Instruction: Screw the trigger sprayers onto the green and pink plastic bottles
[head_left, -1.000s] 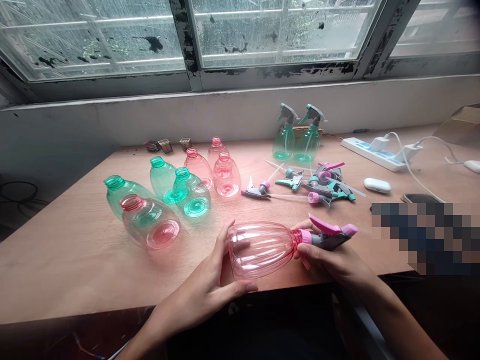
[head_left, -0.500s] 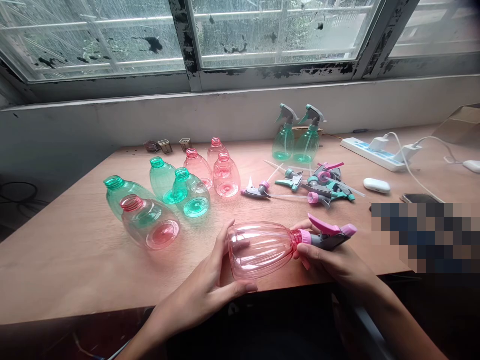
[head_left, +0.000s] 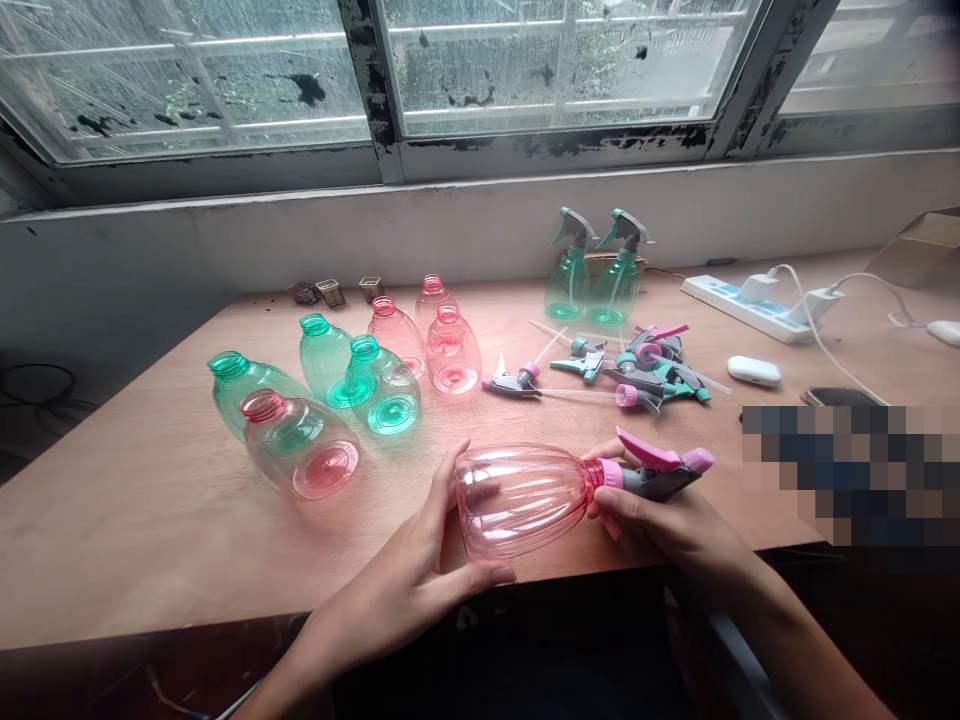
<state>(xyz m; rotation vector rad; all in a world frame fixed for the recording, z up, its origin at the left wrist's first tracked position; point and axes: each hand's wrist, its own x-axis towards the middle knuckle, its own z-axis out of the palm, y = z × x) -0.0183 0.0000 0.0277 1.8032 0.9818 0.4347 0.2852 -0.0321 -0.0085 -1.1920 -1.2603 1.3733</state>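
A clear pink spray bottle (head_left: 521, 500) lies sideways between my hands above the table's front edge, its base to the left. On its neck sits a grey and pink spray head (head_left: 664, 470) with a pink collar. My left hand (head_left: 427, 560) is wrapped about the base end, thumb below and some fingers hidden behind the bottle. At the collar, my right hand (head_left: 645, 515) pinches with thumb and fingers. Beyond the bottle lies a pile of loose spray heads (head_left: 645, 370) in grey, pink and green, with their thin tubes sticking out.
Open-necked green bottles (head_left: 386, 390) and pink bottles (head_left: 454, 355) stand at the left. Two green spray bottles (head_left: 566, 280) with heads on stand by the wall. A power strip (head_left: 750, 308), a white case (head_left: 754, 371) and a phone (head_left: 844, 397) lie at the right.
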